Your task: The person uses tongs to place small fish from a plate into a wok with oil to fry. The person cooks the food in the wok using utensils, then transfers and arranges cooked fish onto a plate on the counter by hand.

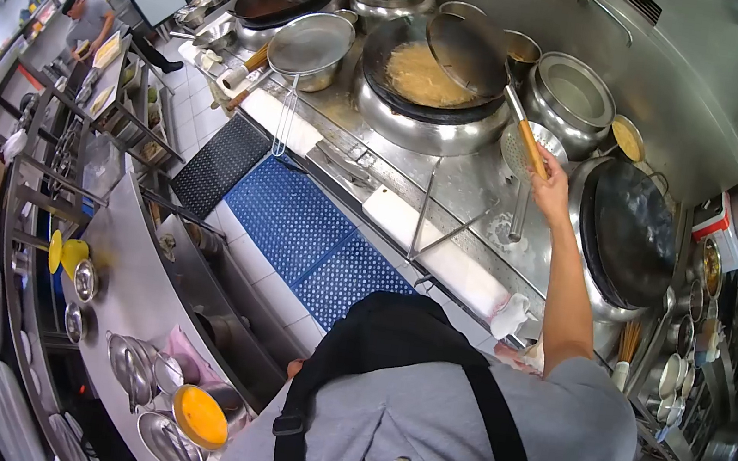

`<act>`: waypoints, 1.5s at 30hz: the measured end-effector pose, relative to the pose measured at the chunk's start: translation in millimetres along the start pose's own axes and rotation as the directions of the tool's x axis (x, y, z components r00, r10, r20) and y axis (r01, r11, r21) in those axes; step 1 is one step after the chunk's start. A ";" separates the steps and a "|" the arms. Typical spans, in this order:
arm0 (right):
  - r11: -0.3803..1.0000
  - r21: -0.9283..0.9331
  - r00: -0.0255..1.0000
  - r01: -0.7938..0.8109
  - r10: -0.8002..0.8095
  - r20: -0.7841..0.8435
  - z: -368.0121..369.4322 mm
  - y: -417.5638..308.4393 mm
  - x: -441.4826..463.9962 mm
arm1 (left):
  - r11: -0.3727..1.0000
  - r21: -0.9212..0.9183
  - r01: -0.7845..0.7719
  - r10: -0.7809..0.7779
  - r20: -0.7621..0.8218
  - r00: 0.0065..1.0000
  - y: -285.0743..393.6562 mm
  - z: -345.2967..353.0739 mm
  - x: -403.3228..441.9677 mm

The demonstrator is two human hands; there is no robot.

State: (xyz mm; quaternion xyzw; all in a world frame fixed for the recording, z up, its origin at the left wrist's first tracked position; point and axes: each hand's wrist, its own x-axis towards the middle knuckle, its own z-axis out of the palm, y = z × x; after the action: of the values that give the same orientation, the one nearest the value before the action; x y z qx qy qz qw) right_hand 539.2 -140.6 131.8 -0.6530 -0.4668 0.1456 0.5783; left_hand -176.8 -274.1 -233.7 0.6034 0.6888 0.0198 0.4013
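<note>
My right hand (551, 180) is closed round the wooden handle of a round, dark mesh strainer (465, 54). The strainer is tilted over the right part of a wok (399, 71) that holds bubbling light-brown liquid. Beneath my right hand lies a perforated metal ladle (519, 152). Only a small bit of my left hand (294, 368) shows beside the black apron, near the counter at the left; its fingers are hidden.
A dark wok (634, 233) sits on the right burner. Lidded pots (574, 90) stand behind. A large sieve (311, 44) rests on a pot at the left. An orange bowl (201, 416) stands on the left counter (136, 265). Another person (93, 22) is far left.
</note>
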 end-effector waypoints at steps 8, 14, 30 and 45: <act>0.971 -0.220 0.978 0.090 -0.044 0.203 -69.7 -37.5 50.8 | 0.960 0.092 -0.264 0.261 0.048 0.964 16.4 -14.8 43.3; 0.785 -0.598 0.906 0.160 0.124 0.405 -109.1 -179.0 126.1 | 0.926 -0.364 0.104 -0.087 0.063 0.994 141.6 -66.6 21.9; 0.856 -0.480 0.966 0.191 -0.078 0.246 -59.0 -143.6 142.8 | 0.977 0.101 -0.187 0.182 0.054 0.982 16.4 -2.1 12.4; 0.974 -0.222 0.996 -0.040 0.056 0.065 53.2 -38.0 124.1 | 0.905 -0.425 0.019 0.004 0.053 0.999 108.8 -49.2 25.8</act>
State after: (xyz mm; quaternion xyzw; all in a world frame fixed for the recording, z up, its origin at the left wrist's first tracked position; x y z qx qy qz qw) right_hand 548.4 -15.0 193.7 -0.7186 -0.4844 0.1303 0.4817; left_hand -115.2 -200.2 -158.4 0.4989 0.6594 0.1521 0.5414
